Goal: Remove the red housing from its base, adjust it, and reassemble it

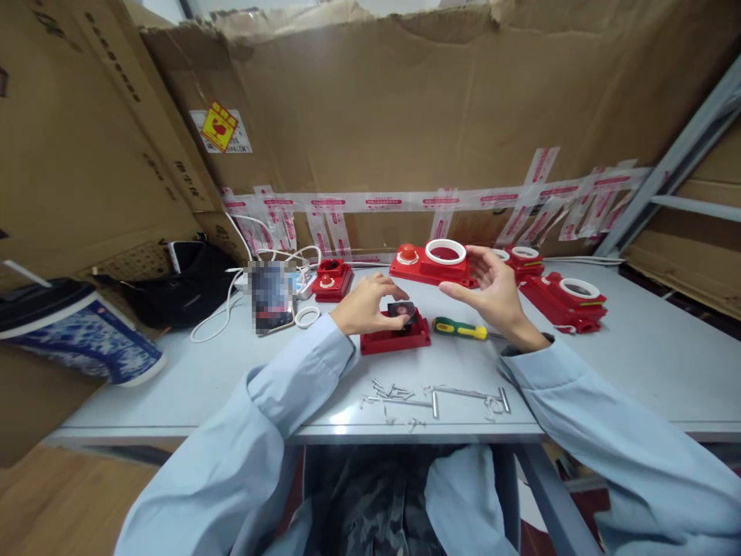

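My left hand (pixel 367 303) rests on a red plastic base (pixel 397 338) in front of me, its fingertips pinching a small dark square part (pixel 401 311) on top of it. My right hand (pixel 489 287) hovers just to the right and above, fingers spread, holding nothing. A screwdriver (pixel 460 329) with a green and yellow handle lies on the grey table (pixel 637 363) below my right hand. Several screws and metal pins (pixel 434 398) are scattered near the front edge.
More red housings with white rings (pixel 431 262) (pixel 564 300) stand at the back, and a small red one (pixel 332 279) at left. A phone (pixel 272 297), a loose white ring (pixel 307 316), white cables and a black bag (pixel 185 289) lie left. Cardboard walls surround the table.
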`<action>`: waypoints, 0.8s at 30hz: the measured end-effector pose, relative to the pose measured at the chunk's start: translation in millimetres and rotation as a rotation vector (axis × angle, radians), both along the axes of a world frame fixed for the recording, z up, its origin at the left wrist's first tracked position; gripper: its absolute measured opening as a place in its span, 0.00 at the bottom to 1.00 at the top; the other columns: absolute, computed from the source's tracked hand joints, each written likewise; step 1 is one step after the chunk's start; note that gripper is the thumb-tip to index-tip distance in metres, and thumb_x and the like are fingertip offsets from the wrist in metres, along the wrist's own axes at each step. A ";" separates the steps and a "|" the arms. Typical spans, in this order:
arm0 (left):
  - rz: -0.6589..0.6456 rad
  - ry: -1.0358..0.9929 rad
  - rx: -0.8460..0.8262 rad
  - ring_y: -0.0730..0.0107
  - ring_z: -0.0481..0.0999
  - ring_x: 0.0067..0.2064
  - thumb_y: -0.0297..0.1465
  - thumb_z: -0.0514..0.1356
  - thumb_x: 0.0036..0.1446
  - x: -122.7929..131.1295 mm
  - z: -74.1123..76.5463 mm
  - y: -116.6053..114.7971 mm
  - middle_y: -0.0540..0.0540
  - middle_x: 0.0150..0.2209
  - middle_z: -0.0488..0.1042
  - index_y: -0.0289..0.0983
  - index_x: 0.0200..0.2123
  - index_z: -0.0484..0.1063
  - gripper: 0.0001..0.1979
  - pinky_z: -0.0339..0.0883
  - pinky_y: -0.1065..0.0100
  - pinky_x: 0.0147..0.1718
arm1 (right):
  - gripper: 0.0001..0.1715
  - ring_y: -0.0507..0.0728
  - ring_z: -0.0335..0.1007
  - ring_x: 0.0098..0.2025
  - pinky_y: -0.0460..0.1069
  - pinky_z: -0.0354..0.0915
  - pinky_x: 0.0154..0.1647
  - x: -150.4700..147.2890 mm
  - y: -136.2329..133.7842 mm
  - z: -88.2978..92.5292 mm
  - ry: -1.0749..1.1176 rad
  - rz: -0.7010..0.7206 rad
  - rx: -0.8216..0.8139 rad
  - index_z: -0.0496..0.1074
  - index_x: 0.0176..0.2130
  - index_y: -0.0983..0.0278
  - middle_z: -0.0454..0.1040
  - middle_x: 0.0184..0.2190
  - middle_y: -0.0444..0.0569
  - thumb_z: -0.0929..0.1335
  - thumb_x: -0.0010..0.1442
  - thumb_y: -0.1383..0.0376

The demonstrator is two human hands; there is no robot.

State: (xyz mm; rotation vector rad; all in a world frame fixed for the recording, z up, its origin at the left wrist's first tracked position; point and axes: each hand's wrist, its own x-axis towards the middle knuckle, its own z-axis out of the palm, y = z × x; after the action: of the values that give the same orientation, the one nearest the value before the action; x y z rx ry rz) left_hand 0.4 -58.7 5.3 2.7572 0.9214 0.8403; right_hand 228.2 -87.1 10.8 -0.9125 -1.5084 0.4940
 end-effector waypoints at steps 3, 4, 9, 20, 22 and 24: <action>0.011 0.023 0.001 0.58 0.72 0.46 0.34 0.64 0.46 0.2 -0.1 -0.2 0.46 0.40 0.78 0.38 0.36 0.75 0.11 0.65 0.55 0.48 | 0.36 0.62 0.71 0.48 0.60 0.67 0.50 0.2 0.4 -0.6 -0.008 -0.004 -0.001 0.66 0.46 0.62 0.74 0.46 0.53 0.79 0.38 0.59; 0.009 0.026 0.005 0.58 0.72 0.46 0.33 0.64 0.47 0.4 -0.1 -0.1 0.46 0.40 0.78 0.38 0.36 0.75 0.11 0.65 0.55 0.48 | 0.36 0.62 0.71 0.48 0.60 0.67 0.50 0.4 0.6 -0.8 -0.012 -0.004 -0.002 0.66 0.46 0.62 0.74 0.46 0.53 0.79 0.38 0.59; -0.014 0.033 0.024 0.58 0.72 0.46 0.34 0.63 0.47 0.6 -0.1 0.8 0.44 0.40 0.78 0.36 0.36 0.75 0.12 0.66 0.55 0.48 | 0.36 0.62 0.72 0.47 0.60 0.67 0.50 0.8 0.9 -0.9 -0.026 0.003 -0.006 0.67 0.46 0.62 0.74 0.45 0.53 0.78 0.39 0.59; -0.026 0.047 0.029 0.57 0.72 0.46 0.34 0.64 0.48 0.3 -0.4 2.3 0.43 0.39 0.78 0.36 0.36 0.76 0.11 0.66 0.57 0.47 | 0.36 0.62 0.72 0.46 0.58 0.68 0.48 0.7 0.4 -1.8 -0.035 0.008 -0.008 0.67 0.46 0.62 0.74 0.45 0.53 0.78 0.39 0.59; -0.024 0.050 0.029 0.57 0.72 0.46 0.34 0.64 0.48 0.1 -0.4 2.5 0.43 0.39 0.78 0.36 0.36 0.76 0.12 0.66 0.57 0.47 | 0.36 0.61 0.72 0.46 0.58 0.68 0.47 0.7 0.6 -1.9 -0.038 0.006 -0.010 0.67 0.46 0.62 0.74 0.45 0.53 0.78 0.39 0.59; -0.026 0.052 0.027 0.57 0.72 0.46 0.34 0.64 0.48 -0.1 -0.4 2.5 0.43 0.39 0.78 0.36 0.36 0.76 0.12 0.66 0.56 0.47 | 0.36 0.61 0.72 0.46 0.58 0.68 0.47 0.5 0.8 -1.9 -0.039 0.005 -0.012 0.67 0.46 0.62 0.74 0.45 0.53 0.78 0.39 0.59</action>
State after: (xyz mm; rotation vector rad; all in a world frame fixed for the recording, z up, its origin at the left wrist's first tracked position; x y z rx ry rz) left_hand 0.3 -56.2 5.0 2.8202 0.8875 0.7868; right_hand 228.7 -86.3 8.9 -0.9328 -1.5452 0.4922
